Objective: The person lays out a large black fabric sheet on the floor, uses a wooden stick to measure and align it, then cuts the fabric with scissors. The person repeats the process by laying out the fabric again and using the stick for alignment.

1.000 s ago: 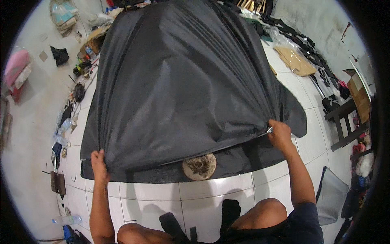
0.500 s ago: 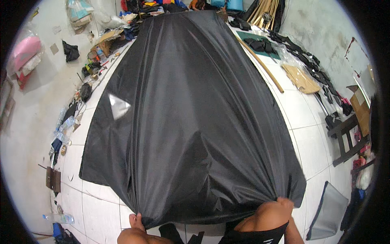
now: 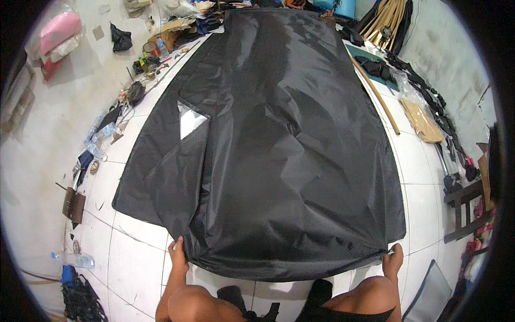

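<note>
A long sheet of black, slightly shiny fabric (image 3: pixel 300 150) lies spread over the white tiles, running away from me to the far end. My left hand (image 3: pixel 178 253) pinches its near left corner area between thumb and fingers. At the near right corner, my right hand (image 3: pixel 393 258) is closed on the fabric's edge. The near edge sags in a curve between both hands. Along the left side runs a lengthwise fold, with a bright triangular patch (image 3: pixel 191 122) beside it. Wrinkles cross the middle. My bent knees are just below the near edge.
A wooden stick (image 3: pixel 375 96) lies along the right side, near a plastic-wrapped brown package (image 3: pixel 421 119). A dark wooden frame (image 3: pixel 465 210) and a grey sheet (image 3: pixel 428 295) are at the right. Plastic bottles (image 3: pixel 75 260) and clutter line the left wall.
The fabric has gone from stretched with long straight creases to lying looser and wrinkled. Both hands have moved forward, the right one also outward. The bright patch looks larger, and the view has shifted.
</note>
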A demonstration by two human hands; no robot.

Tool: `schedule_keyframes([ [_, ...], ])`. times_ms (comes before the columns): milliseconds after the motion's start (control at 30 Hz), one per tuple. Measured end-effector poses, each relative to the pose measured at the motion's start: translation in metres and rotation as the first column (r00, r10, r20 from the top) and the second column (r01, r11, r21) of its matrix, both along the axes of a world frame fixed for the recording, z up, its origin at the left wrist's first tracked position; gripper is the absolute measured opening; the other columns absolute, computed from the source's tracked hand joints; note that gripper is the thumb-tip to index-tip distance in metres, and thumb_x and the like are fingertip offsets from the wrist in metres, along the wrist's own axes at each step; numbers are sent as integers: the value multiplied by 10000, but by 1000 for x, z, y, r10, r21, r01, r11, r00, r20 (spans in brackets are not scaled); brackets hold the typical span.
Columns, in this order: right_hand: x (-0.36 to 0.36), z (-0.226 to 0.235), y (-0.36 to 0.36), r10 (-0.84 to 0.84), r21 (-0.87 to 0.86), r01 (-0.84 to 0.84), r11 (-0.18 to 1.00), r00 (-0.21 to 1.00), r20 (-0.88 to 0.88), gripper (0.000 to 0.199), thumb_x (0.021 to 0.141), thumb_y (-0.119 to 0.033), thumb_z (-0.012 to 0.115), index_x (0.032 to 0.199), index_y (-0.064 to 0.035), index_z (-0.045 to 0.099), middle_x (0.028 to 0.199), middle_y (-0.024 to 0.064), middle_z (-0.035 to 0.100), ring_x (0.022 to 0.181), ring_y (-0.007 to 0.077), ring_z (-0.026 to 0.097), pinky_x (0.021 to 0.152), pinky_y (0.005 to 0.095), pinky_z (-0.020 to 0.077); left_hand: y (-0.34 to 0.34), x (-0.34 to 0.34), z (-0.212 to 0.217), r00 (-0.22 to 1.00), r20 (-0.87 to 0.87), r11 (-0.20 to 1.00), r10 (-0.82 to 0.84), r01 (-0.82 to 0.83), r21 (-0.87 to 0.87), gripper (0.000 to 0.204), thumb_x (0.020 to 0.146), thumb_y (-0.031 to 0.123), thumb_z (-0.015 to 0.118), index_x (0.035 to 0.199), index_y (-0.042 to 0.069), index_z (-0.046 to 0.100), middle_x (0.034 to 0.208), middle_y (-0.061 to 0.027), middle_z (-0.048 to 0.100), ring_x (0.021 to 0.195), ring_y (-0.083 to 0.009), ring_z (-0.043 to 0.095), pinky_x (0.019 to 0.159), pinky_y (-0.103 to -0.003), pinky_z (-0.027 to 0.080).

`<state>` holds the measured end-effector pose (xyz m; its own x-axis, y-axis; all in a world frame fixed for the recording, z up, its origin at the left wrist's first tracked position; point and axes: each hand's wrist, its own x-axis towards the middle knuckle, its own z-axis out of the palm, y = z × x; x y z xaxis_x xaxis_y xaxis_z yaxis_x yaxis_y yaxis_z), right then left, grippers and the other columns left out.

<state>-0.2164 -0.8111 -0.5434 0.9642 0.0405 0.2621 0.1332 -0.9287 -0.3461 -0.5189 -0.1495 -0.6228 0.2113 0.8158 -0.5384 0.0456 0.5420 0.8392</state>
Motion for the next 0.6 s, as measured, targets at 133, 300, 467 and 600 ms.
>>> schedule_keyframes([
  [133, 39, -17, -33, -11, 40, 6, 999, 992, 122, 289, 682, 41, 604, 960, 16, 530, 927, 212, 600, 895, 407, 591, 797, 441, 452, 17, 47, -13, 978, 19, 977, -210, 211, -38, 635, 844, 194, 702, 1325, -82, 394, 1318, -245, 515, 1170, -338, 553, 971, -429, 463],
  [300, 85, -6, 3, -230, 118, 220, 968, 970, 79, 270, 727, 29, 507, 994, 9, 542, 872, 211, 594, 799, 373, 579, 747, 412, 452, 45, 79, 0, 989, 10, 980, -146, 143, 135, 711, 835, 127, 653, 1434, -63, 321, 1342, -236, 495, 1183, -336, 527, 1008, -415, 420],
  [467, 112, 12, 51, -216, 217, 181, 959, 965, 148, 202, 726, 79, 424, 900, -9, 475, 783, 166, 532, 741, 314, 535, 700, 374, 435, 98, 87, 28, 979, 149, 952, 140, -174, 250, 780, 814, 69, 628, 1477, -25, 228, 1377, -231, 435, 1207, -339, 495, 1020, -413, 409],
  [600, 111, 56, 26, -193, 151, 150, 977, 925, 327, 208, 722, 50, 506, 911, -25, 466, 795, 159, 493, 736, 317, 519, 691, 365, 436, 72, 95, 108, 923, 287, 864, 255, -351, 360, 752, 800, 35, 602, 1456, -7, 239, 1345, -219, 445, 1182, -343, 508, 1004, -421, 436],
])
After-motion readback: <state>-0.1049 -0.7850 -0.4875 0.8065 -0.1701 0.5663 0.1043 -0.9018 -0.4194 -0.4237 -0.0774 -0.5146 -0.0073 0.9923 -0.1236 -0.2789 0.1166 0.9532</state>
